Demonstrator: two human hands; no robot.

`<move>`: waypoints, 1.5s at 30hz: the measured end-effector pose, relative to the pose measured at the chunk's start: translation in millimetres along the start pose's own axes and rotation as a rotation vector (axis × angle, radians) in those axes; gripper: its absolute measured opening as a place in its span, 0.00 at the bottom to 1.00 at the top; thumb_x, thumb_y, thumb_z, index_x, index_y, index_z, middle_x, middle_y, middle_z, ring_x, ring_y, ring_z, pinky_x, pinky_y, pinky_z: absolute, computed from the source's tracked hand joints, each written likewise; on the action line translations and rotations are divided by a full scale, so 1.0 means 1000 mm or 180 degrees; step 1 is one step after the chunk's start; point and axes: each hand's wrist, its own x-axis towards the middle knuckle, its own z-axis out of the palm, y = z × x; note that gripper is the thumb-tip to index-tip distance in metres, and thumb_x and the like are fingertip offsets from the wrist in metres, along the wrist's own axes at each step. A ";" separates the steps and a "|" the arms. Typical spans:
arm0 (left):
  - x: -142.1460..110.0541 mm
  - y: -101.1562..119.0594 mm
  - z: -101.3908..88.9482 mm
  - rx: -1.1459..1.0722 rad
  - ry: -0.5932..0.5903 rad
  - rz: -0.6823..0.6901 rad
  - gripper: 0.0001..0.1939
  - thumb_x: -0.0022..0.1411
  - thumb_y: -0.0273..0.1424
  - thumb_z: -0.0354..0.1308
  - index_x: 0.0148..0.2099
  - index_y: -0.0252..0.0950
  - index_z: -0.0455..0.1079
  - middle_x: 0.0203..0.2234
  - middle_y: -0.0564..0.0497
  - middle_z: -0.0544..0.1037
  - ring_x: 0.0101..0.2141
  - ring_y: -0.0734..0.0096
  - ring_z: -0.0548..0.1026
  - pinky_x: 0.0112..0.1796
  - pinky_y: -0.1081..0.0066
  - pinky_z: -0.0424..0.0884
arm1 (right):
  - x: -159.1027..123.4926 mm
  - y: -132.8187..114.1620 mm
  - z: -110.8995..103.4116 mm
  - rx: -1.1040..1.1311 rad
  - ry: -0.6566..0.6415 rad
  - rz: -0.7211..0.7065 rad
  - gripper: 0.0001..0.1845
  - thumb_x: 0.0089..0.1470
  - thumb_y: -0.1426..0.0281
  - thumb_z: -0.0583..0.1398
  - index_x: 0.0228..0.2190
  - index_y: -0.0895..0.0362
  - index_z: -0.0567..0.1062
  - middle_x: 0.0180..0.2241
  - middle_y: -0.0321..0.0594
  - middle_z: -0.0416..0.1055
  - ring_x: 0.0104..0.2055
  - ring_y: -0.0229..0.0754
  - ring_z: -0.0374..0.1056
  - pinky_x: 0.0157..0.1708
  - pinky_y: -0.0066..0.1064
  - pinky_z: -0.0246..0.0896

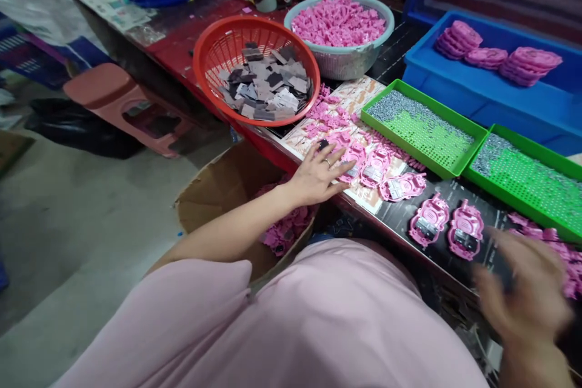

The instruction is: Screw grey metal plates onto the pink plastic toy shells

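Observation:
My left hand (318, 176) lies with fingers spread over a row of pink plastic casings (376, 165) at the table's near edge. A small black piece (323, 144) shows beside its fingers. To the right, one pink casing (404, 187) lies sideways with a grey plate in it. Two more casings, a nearer-centre casing (428, 216) and a right-hand casing (466, 224), each have a black part at the lower end. My right hand (530, 288) is smeared by motion to the right of these, so its fingers and anything in them cannot be made out.
Behind the row stand a red basket (199, 63) of grey and black plates and a pale basin (345, 60) of small pink parts. Two green trays, a left tray (448, 168) and a right tray (545, 215), hold small metal pieces. A blue bin (482, 88) holds stacked pink casings. A cardboard box (213, 182) stands below.

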 end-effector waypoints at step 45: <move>-0.045 -0.019 -0.010 -0.0762 0.1478 0.0619 0.17 0.60 0.19 0.54 0.50 0.39 0.70 0.43 0.46 0.76 0.43 0.66 0.73 0.47 0.61 0.70 | 0.299 -0.017 0.042 -0.1236 -0.0833 -0.0982 0.19 0.59 0.63 0.56 0.50 0.57 0.71 0.50 0.45 0.70 0.57 0.46 0.61 0.59 0.46 0.56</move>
